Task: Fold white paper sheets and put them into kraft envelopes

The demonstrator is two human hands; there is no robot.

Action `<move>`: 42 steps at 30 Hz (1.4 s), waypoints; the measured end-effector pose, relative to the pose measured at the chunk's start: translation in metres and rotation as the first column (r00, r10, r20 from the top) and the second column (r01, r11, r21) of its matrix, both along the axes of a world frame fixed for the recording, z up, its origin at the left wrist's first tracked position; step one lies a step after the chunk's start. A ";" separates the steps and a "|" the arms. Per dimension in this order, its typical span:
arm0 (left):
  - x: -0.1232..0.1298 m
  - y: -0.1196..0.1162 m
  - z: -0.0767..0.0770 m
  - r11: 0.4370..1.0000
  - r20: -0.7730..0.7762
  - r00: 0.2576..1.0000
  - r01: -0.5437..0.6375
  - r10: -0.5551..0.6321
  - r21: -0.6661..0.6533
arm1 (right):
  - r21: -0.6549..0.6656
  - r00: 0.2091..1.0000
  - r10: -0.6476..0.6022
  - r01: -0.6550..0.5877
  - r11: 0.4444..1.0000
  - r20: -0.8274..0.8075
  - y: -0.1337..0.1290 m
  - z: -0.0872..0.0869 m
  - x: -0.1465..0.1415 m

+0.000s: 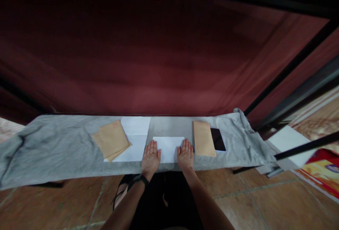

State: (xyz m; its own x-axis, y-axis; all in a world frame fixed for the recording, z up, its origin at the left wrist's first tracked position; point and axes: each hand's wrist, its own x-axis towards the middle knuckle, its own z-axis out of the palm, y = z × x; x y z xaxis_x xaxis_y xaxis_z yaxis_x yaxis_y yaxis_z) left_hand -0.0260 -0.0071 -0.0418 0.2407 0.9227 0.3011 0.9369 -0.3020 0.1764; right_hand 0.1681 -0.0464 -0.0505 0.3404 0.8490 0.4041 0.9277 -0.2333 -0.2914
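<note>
A white sheet of paper (168, 150), which looks folded, lies flat on the grey cloth in front of me. My left hand (151, 155) rests palm down on its left edge, fingers stretched out. On the right edge, my right hand (185, 155) lies flat in the same way. Left of my left hand is a larger white sheet (136, 138) with a crease across it. Several brown envelopes (112, 138) lie partly over that sheet. To the right of my right hand sits a stack of brown envelopes (203, 140).
A dark-screened phone (218, 140) lies beside the right envelope stack. Grey cloth (66, 145) covers the long narrow table. Behind it hangs a dark red panel (159, 64). Black metal bars (293, 67) and a colourful printed sheet (321, 170) are at the right.
</note>
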 end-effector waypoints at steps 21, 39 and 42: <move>-0.002 -0.029 0.011 0.972 0.001 0.975 0.219 -0.220 0.083 | -0.026 0.946 0.319 -0.318 0.948 0.059 -0.061 0.017 -0.041; -0.019 -0.061 0.016 0.952 -0.059 0.952 0.303 -0.301 0.031 | -0.078 0.956 0.262 -0.253 0.964 0.132 -0.080 0.011 0.005; -0.021 -0.064 0.018 0.963 -0.038 0.963 0.269 -0.268 0.014 | -0.087 0.960 0.246 -0.236 0.968 0.131 -0.083 0.011 0.009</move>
